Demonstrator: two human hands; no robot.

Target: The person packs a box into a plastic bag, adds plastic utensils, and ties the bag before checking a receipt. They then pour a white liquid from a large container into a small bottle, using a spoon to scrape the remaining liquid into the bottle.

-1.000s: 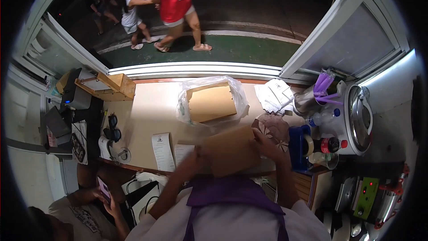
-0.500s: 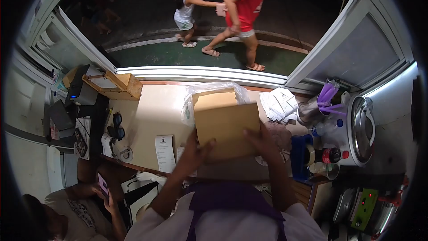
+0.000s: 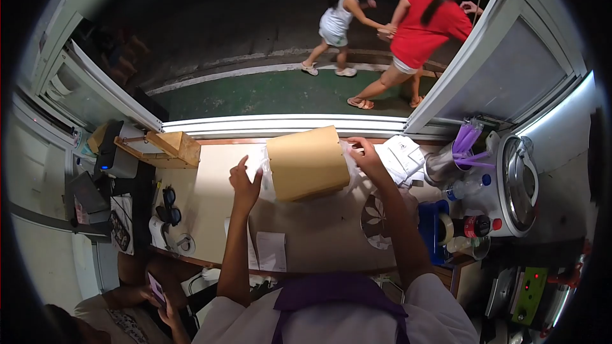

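A brown paper stack [image 3: 306, 164] lies on the counter with a clear plastic bag [image 3: 264, 169] around its sides. My left hand [image 3: 245, 181] is just left of the bag, index finger and thumb spread, holding nothing. At the bag's right edge is my right hand [image 3: 368, 158], its fingers bent and apart from the thumb. The plastic shows close to those fingertips; whether they touch it is hard to see. Printed paper slips [image 3: 271, 251] lie in front of my left forearm. A clear disc with a leaf-like pattern [image 3: 376, 220] is beside my right forearm.
White printed papers [image 3: 401, 158] and a cup of purple straws [image 3: 443, 162] stand to the right, with bottles [image 3: 477, 225], a blue holder [image 3: 433, 232] and a large lidded pot [image 3: 519, 185]. Sunglasses [image 3: 169, 207] lie left. A seated person [image 3: 127, 309] holds a phone. Two people walk outside.
The brown stack has left my hands and now rests in the plastic bag, farther forward. My hands have moved apart to either side of it. The people outside have moved right.
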